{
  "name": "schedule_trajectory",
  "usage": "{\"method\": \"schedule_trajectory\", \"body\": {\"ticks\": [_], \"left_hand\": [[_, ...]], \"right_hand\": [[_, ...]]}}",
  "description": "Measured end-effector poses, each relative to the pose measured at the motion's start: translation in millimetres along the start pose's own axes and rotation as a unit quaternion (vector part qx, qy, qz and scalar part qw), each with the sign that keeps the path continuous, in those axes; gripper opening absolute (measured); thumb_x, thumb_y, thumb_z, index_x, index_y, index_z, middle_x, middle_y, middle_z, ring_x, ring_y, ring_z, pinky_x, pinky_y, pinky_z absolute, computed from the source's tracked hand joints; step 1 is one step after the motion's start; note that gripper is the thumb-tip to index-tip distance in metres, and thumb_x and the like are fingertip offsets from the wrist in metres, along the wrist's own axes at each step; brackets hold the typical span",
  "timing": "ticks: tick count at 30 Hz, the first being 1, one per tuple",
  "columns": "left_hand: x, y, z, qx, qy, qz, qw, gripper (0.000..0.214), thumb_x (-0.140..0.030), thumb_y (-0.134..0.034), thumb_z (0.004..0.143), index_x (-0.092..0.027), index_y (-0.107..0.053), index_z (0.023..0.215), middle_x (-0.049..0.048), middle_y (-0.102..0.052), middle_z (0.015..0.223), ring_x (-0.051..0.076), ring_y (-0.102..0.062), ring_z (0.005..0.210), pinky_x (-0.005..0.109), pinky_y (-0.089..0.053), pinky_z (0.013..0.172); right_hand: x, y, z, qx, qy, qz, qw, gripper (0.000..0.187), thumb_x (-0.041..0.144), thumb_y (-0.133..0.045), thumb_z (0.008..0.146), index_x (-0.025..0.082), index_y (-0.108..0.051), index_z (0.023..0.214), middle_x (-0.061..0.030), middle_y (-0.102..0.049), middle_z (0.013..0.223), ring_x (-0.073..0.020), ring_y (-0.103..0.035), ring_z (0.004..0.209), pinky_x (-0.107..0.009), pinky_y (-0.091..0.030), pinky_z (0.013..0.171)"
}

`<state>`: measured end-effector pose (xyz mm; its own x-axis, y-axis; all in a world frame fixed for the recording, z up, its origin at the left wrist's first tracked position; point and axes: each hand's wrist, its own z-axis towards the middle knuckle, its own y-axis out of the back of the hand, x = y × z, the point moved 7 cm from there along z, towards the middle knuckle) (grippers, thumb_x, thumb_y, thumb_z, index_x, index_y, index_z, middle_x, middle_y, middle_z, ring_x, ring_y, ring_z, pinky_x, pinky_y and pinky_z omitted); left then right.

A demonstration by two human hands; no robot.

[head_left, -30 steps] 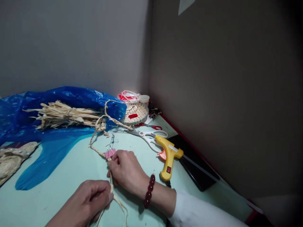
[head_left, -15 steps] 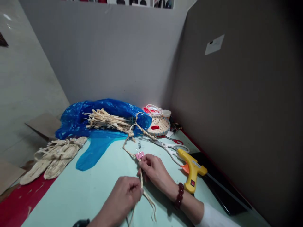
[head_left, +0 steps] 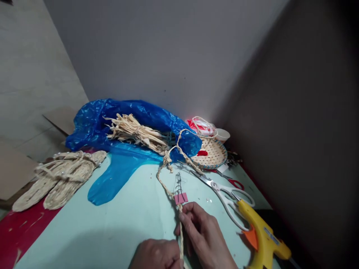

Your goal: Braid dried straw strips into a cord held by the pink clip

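A pale braided straw cord runs down from a pink binder clip on the table. My right hand pinches the cord between thumb and fingers just below the clip. Lower down, at the bottom edge of the picture, my left hand is closed around the same cord. Beyond the clip, the braid curves up to a knot and a loop by the blue plastic bag. The cord's lower ends are out of view.
Straw sandals lie at left. A bundle of dry straw rests in the blue bag. White-handled scissors, a yellow glue gun and a woven basket are on the right. Grey walls stand behind.
The view has shifted closer and down, so things look larger and the hands sit lower in the picture. Both hands still hold the cord; its loose ends have left the view.
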<state>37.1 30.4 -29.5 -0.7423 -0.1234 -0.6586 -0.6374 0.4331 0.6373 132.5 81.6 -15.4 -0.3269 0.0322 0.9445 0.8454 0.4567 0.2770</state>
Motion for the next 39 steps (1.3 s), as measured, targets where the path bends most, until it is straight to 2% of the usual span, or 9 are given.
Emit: {"method": "schedule_trajectory", "body": {"ticks": [6,8,12,16,21,25,28,35,39], "left_hand": [[-12,14.0,-15,-0.104,-0.05,-0.027,0.993,0.031,-0.025,-0.043,0.082,-0.022,-0.028,0.055,-0.006,-0.032,0.052,0.012,-0.029,0.052,0.03,-0.017,0.053],[-16,17.2,-19,-0.111,-0.045,-0.057,0.991,0.03,-0.024,-0.043,0.081,-0.022,-0.03,0.055,-0.0059,-0.032,0.053,0.012,-0.029,0.054,0.03,-0.018,0.053],[-27,23.0,-19,-0.066,-0.036,-0.1,0.992,0.023,-0.014,-0.045,0.067,-0.021,-0.035,0.047,-0.0061,-0.031,0.048,0.011,-0.032,0.05,0.027,-0.021,0.05],[-34,23.9,-2,0.038,-0.036,-0.127,0.99,0.012,-0.013,-0.047,0.053,-0.019,-0.054,0.045,-0.0047,-0.044,0.039,0.011,-0.038,0.037,0.024,-0.027,0.043],[-28,21.4,22,0.132,-0.015,-0.125,0.983,0.003,-0.017,-0.058,0.051,-0.018,-0.059,0.048,-0.005,-0.049,0.04,0.011,-0.04,0.038,0.023,-0.028,0.041],[-22,23.1,34,0.129,-0.038,-0.096,0.986,0.011,-0.012,-0.054,0.052,-0.019,-0.05,0.044,-0.0075,-0.042,0.041,0.009,-0.037,0.044,0.023,-0.03,0.048],[-18,22.9,39,0.123,-0.07,-0.082,0.987,0.012,-0.008,-0.051,0.054,-0.018,-0.05,0.046,-0.0072,-0.045,0.047,0.009,-0.038,0.05,0.023,-0.03,0.052],[-8,24.7,37,0.084,-0.046,-0.057,0.994,0.006,-0.015,-0.056,0.058,-0.02,-0.057,0.055,-0.0059,-0.047,0.048,0.011,-0.042,0.048,0.025,-0.028,0.047],[-15,25.0,37,0.102,-0.077,-0.059,0.99,0.01,-0.015,-0.057,0.06,-0.02,-0.055,0.051,-0.0057,-0.046,0.046,0.011,-0.041,0.046,0.025,-0.028,0.045]], "right_hand": [[6,3,2,-0.029,0.047,0.005,0.998,0.026,0.043,-0.048,0.091,0.018,-0.053,0.086,0.0001,-0.064,0.063,-0.0091,-0.045,0.046,-0.02,-0.035,0.046],[7,3,3,-0.03,0.07,0.008,0.997,0.025,0.042,-0.049,0.09,0.018,-0.052,0.085,0.0007,-0.062,0.062,-0.0091,-0.044,0.044,-0.02,-0.034,0.045],[8,0,4,-0.023,0.112,0.002,0.993,0.026,0.042,-0.047,0.089,0.018,-0.052,0.081,0.0004,-0.06,0.058,-0.0108,-0.046,0.045,-0.021,-0.034,0.046],[5,5,11,-0.046,0.143,-0.036,0.988,0.028,0.043,-0.046,0.087,0.017,-0.05,0.076,0.0004,-0.055,0.056,-0.0132,-0.049,0.05,-0.023,-0.036,0.05],[1,9,21,-0.071,0.136,-0.062,0.986,0.03,0.046,-0.044,0.08,0.017,-0.051,0.074,-0.0034,-0.056,0.063,-0.0164,-0.051,0.057,-0.026,-0.037,0.054],[2,7,22,-0.057,0.118,-0.091,0.987,0.029,0.045,-0.04,0.079,0.018,-0.048,0.073,-0.0051,-0.057,0.066,-0.0176,-0.051,0.061,-0.027,-0.038,0.058],[1,6,20,-0.044,0.098,-0.117,0.987,0.028,0.044,-0.039,0.081,0.018,-0.048,0.076,-0.0036,-0.056,0.066,-0.0167,-0.049,0.062,-0.026,-0.037,0.058],[-2,8,17,-0.037,0.076,-0.1,0.991,0.028,0.044,-0.042,0.087,0.018,-0.049,0.08,-0.0013,-0.057,0.065,-0.0151,-0.049,0.062,-0.024,-0.037,0.057],[2,9,14,-0.04,0.074,-0.117,0.99,0.03,0.046,-0.041,0.087,0.018,-0.051,0.081,-0.0033,-0.06,0.069,-0.0163,-0.051,0.063,-0.025,-0.039,0.06]]}}
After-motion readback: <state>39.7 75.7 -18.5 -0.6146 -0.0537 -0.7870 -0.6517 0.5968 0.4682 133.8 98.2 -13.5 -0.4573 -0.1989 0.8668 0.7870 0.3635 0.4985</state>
